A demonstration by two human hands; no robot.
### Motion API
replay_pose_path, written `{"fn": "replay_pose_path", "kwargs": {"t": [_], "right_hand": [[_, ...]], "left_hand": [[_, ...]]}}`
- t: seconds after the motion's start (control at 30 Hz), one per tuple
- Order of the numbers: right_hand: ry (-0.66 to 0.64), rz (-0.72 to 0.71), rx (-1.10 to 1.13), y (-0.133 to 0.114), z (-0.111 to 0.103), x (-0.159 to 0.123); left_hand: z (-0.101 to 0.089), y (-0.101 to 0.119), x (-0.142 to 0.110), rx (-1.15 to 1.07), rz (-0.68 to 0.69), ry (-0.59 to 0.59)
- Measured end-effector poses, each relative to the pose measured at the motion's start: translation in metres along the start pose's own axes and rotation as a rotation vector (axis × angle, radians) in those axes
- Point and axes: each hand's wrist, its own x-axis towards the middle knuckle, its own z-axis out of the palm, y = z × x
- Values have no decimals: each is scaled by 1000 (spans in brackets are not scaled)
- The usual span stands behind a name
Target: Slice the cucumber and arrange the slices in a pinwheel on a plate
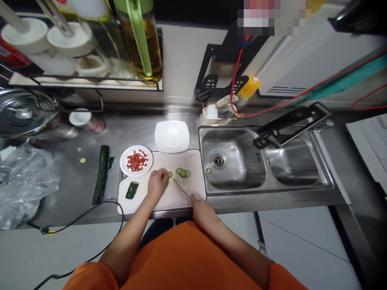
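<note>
My left hand (pixel 157 183) is closed on a piece of cucumber (pixel 170 174) over the white cutting board (pixel 163 201). A cut green face shows at its fingertips, and most of what it grips is hidden. To the right, my right hand (pixel 202 207) holds a knife (pixel 182 189) by the handle, its blade pointing up and left towards the cucumber. Several cucumber slices (pixel 183 172) lie beyond the blade. A dark green cucumber chunk (pixel 132 190) rests on the board's left side. Beside the board's upper left is a white plate (pixel 123 166) with red goji berries (pixel 138 160).
A white square plate (pixel 171 137) sits behind the board. On the left lie a long cucumber (pixel 100 175), a plastic bag (pixel 27 185) and a black cable (pixel 90 204). The double sink (pixel 236 187) adjoins on the right, holding one slice (pixel 208 171). Bottles (pixel 145 44) stand on the rack above.
</note>
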Motion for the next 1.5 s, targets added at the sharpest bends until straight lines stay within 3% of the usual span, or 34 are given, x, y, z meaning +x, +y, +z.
{"fn": "replay_pose_path", "kwargs": {"t": [0.17, 0.3, 0.6, 0.83, 0.9, 1.0, 1.1, 1.2, 1.3, 1.5], "right_hand": [[-10, 4, -1, 1, 0, 1], [2, -8, -14, 2, 1, 2], [8, -7, -35, 2, 0, 3], [-7, 5, -23, 1, -3, 1], [-26, -3, -18, 1, -4, 0], [-39, -8, -9, 0, -5, -1], [-19, 2, -4, 0, -4, -1], [-6, 9, -13, -1, -3, 0], [-1, 3, -15, -1, -3, -1], [-9, -19, -18, 1, -3, -2]], "left_hand": [[-18, -11, -4, -162, -196, 84], [-29, -25, -6, -118, -278, 147], [-24, -36, -12, 170, -101, 180], [-23, -26, -9, 185, -16, 196], [-20, -15, -3, 79, 86, 148], [-11, 9, 12, -49, 189, -21], [1, 36, 30, -23, 229, -260], [12, 57, 44, 54, 251, -412], [20, 67, 50, 151, 232, -477], [32, 67, 48, 167, 213, -458]]}}
